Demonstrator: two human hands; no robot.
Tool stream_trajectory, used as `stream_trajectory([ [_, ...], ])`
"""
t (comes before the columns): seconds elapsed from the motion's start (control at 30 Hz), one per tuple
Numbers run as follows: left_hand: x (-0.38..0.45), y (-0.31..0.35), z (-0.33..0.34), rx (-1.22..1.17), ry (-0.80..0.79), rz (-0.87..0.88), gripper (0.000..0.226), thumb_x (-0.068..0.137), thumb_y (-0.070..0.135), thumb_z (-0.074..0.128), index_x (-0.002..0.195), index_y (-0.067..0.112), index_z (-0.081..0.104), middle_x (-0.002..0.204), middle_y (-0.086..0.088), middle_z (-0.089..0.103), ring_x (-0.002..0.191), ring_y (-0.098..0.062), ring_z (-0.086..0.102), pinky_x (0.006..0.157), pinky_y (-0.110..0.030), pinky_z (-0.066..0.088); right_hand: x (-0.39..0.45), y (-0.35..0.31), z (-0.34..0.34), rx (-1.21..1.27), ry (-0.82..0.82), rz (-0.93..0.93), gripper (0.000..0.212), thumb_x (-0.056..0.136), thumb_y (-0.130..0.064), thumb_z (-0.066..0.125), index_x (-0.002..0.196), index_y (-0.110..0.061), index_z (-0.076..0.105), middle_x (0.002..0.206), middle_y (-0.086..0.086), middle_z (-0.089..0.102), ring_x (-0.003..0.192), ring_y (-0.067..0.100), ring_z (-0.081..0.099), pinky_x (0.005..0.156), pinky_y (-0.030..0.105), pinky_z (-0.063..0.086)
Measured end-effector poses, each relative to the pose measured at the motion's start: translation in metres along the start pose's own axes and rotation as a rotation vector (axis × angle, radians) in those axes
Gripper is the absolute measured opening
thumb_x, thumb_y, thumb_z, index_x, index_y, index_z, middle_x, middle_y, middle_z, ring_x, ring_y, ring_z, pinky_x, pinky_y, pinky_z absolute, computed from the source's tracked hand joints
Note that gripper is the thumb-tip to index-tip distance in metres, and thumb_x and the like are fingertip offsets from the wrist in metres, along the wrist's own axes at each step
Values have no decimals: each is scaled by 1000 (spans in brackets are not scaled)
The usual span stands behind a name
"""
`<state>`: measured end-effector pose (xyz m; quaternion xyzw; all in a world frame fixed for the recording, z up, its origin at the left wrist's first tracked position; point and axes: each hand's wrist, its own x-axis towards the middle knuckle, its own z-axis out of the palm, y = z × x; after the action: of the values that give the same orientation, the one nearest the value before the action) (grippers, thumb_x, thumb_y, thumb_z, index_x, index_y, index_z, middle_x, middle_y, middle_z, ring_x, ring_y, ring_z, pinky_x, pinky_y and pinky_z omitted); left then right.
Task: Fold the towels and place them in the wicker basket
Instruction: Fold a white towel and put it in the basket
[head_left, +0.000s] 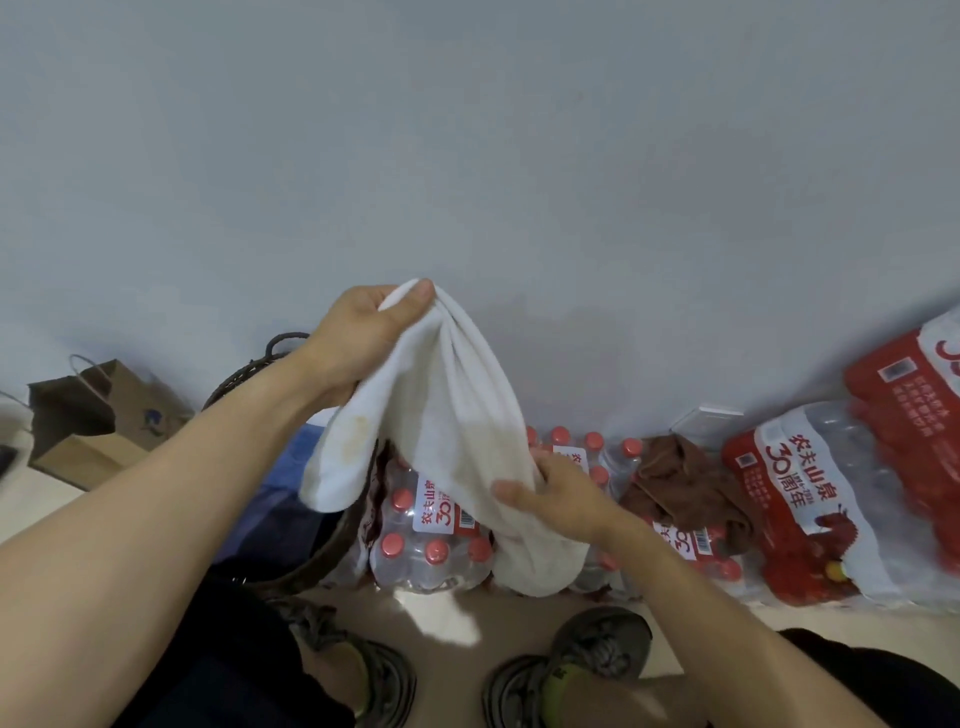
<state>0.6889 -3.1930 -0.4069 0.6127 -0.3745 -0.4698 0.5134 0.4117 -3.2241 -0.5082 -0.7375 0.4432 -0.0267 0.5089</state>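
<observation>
- White towel (457, 415) held in the air in front of a pale wall, above shrink-wrapped packs of water bottles (426, 540).
- Left hand (358, 343) grips the towel's top end; thumb and fingers (415, 296) clamped on bunched cloth, gathers fanning down from the pinch.
- Right hand (556, 493) holds the towel lower down, fingers curled into the fabric, thumb lying across its face.
- Towel: soft terry, thick, hanging in long rounded lobes; faint yellowish stains on the left lobe and the middle.
- Wicker basket (270, 364): dark woven rim with loop handle, behind the left forearm, mostly hidden; blue cloth (291, 493) shows inside it.
- Brown towel (685, 483) lies crumpled on the bottle packs, right of the right hand.
- Bottles: clear plastic, red caps, red-and-white labels.
- Brown paper bag (98, 410) stands on the floor, far left.
</observation>
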Motion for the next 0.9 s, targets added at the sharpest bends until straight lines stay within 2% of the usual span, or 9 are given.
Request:
stream_trajectory([
  [0.1,4,1,-9,-71,167,39,43,91,50,61,83,8,61,77,-8,56,70,-18,53,66,-32,45,3,41,24,-165,-91,121,40,78,-53,72,112,-34,61,105,-16,66,97,8,62,81,24,52],
  [0.2,7,-4,-20,150,222,73,56,87,58,57,80,3,57,72,-2,52,66,-15,50,63,-31,44,-2,74,26,-268,-84,240,43,85,-39,70,123,-24,55,114,-9,59,105,13,57,89,28,49],
  [0.33,0,-16,-12,863,-114,108,65,89,70,45,59,12,46,54,1,47,54,-17,46,56,-33,37,-9,73,9,-338,37,228,27,88,-41,67,109,-26,60,103,-7,64,91,10,59,77,26,49],
  [0.43,-6,-27,8,1132,-290,127,65,86,70,48,60,11,54,55,-2,57,58,-21,54,56,-33,42,-12,32,-8,-180,125,53,14,87,-43,70,93,-32,63,87,-14,67,81,4,62,68,21,45],
  [0.53,-12,-34,26,1146,-389,152,53,75,77,56,97,30,69,86,11,69,83,-13,65,69,-29,48,-15,-18,-21,6,135,-115,11,90,-35,70,94,-24,71,86,-8,71,80,4,64,70,24,50],
  [0.63,-20,-33,38,1004,-492,208,79,67,78,64,135,40,51,128,18,61,116,-6,58,97,-29,46,-16,-60,-30,188,81,-152,18,92,-33,67,102,-19,74,96,0,75,90,11,68,78,25,53],
  [0.7,-23,-30,43,794,-527,273,59,74,65,71,125,38,60,119,19,66,109,0,60,94,-27,47,-17,-78,-33,259,50,-196,22,91,-34,67,102,-16,74,98,1,75,91,10,69,79,19,51],
  [0.77,-22,-25,44,676,-501,289,29,82,55,70,98,31,70,87,17,70,80,2,62,74,-22,49,-18,-87,-36,318,37,-223,27,85,-38,71,99,-15,75,96,1,76,90,10,69,78,17,50],
  [0.9,-21,-16,34,615,-409,264,23,88,44,67,80,23,70,75,8,69,68,-1,61,63,-16,47,-21,-75,-45,177,30,-122,37,67,-36,90,95,-18,73,91,0,75,84,15,71,71,28,57],
])
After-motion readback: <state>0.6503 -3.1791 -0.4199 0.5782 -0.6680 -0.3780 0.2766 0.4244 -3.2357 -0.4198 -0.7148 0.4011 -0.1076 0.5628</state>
